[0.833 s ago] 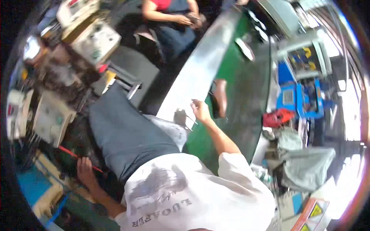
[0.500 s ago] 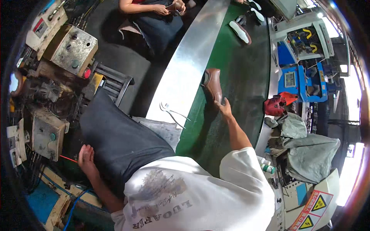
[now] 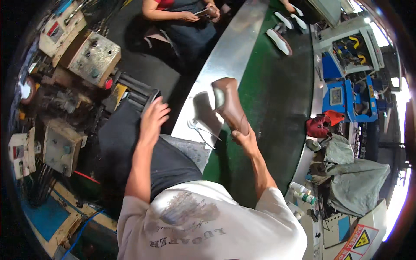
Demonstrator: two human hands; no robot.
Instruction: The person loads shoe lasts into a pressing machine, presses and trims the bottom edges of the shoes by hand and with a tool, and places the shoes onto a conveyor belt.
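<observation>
A brown leather shoe upper on a last (image 3: 233, 106) is in my right hand (image 3: 245, 142), gripped at its lower, toe-side end. It is lifted over the border of the green conveyor belt (image 3: 268, 93) and the shiny metal ledge (image 3: 227, 50), and its shadow falls on the ledge. My left hand (image 3: 152, 122) hangs in the air above my dark apron, beside a black metal rack, fingers apart and holding nothing. On the ledge below the shoe lie metal pincers (image 3: 201, 130), partly in shadow.
Across the ledge a co-worker's hands hold another brown shoe piece (image 3: 211, 13). Several white-soled shoes (image 3: 279, 41) lie farther up the belt, near another person's hand. Worn machine control boxes (image 3: 93, 58) stand left; a red bag (image 3: 318, 126) and grey cloth covers (image 3: 357, 184) sit right.
My right hand has raised the shoe off the belt and brought it left toward the ledge. My left hand has come up and right from beside the machine. The view has shifted slightly.
</observation>
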